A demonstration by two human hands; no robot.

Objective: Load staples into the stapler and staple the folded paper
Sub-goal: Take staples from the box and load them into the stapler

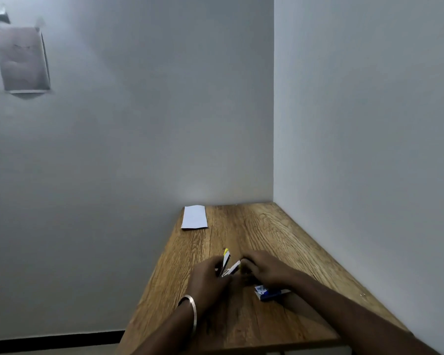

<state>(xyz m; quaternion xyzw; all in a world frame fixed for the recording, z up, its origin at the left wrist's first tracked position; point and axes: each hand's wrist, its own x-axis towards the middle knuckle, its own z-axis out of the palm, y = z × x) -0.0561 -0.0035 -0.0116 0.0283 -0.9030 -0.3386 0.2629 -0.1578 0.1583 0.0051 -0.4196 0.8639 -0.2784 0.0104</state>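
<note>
Both hands meet over the wooden table (280,226): left hand (208,280) fingers curl round the opened stapler (228,265); right hand (264,269) pinches its tip. Folded paper (194,217) lies well beyond the stapler.

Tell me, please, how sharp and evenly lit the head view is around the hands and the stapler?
Head view: dim and flat-lit, with a brighter patch on the wall above the folded paper; the left hand, right hand and the opened stapler are motion-blurred; the blue staple box is soft; the wide lens splays the table edges.

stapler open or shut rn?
Open. The stapler in the left hand shows two arms splayed apart; the right hand is at the lower one.
</note>
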